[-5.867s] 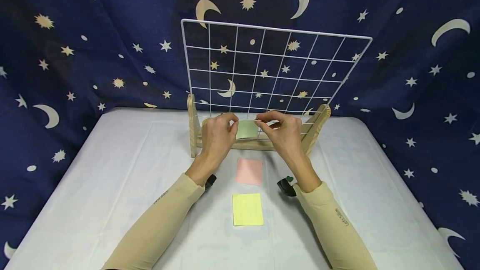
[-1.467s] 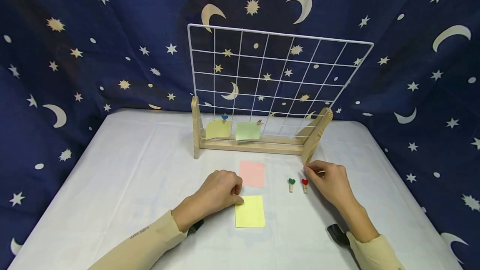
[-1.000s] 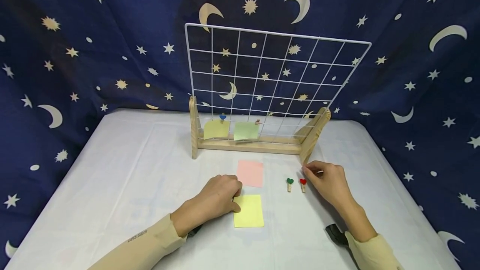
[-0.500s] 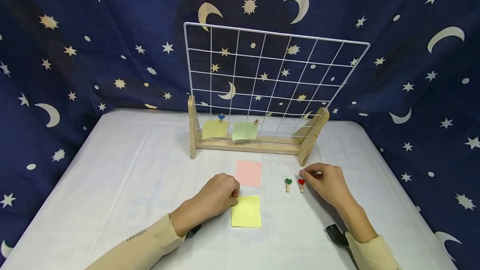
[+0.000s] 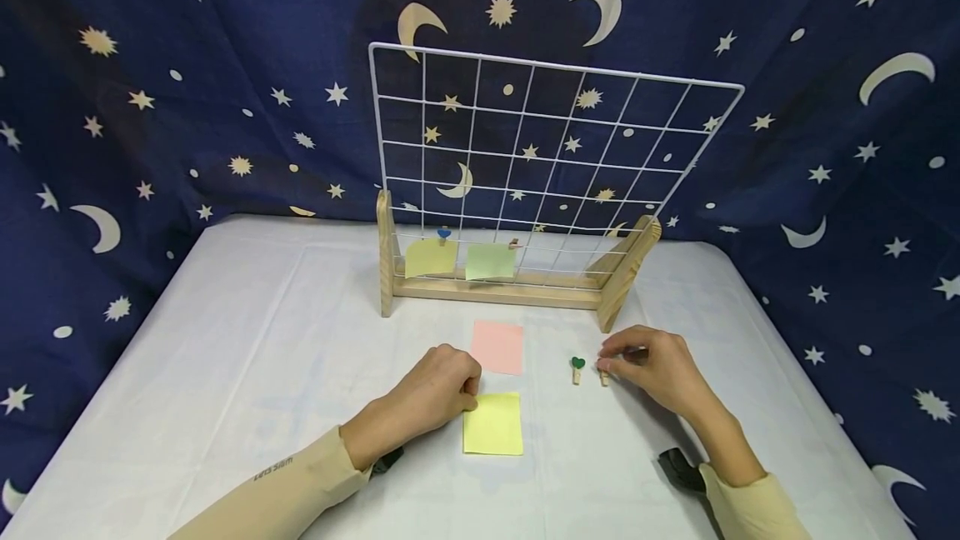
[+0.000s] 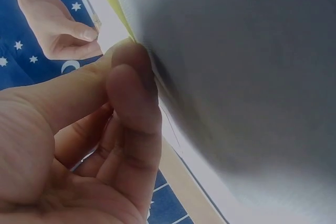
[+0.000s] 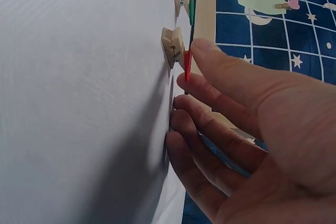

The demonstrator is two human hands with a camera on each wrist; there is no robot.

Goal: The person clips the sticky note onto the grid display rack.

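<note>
My left hand [image 5: 433,383] pinches the upper left corner of a yellow sticky note [image 5: 492,425] lying on the table. In the left wrist view, thumb and fingertip meet at the note's edge [image 6: 113,3]. My right hand [image 5: 651,365] is at a small wooden clothespin [image 5: 604,378] with a red heart. The right wrist view shows that red heart [image 7: 187,65] between thumb and index finger, the other fingers loosely bent near the tabletop. Beside it lies a clothespin with a green heart [image 5: 577,365]. Beyond the yellow note is a pink sticky note [image 5: 497,348].
A white wire grid [image 5: 555,115] stands in a wooden base [image 5: 495,292] at the back. On its lower left hang a yellowish note [image 5: 430,260] under a blue-heart clothespin [image 5: 444,234] and a green note [image 5: 490,262] under a pink-heart clothespin [image 5: 513,245]. A starry blue curtain [image 5: 247,90] hangs behind.
Both hands left the grid, where they held the green note, which now hangs clipped. The left came to the yellow note and stays; the right has just lowered onto the red-heart clothespin.
</note>
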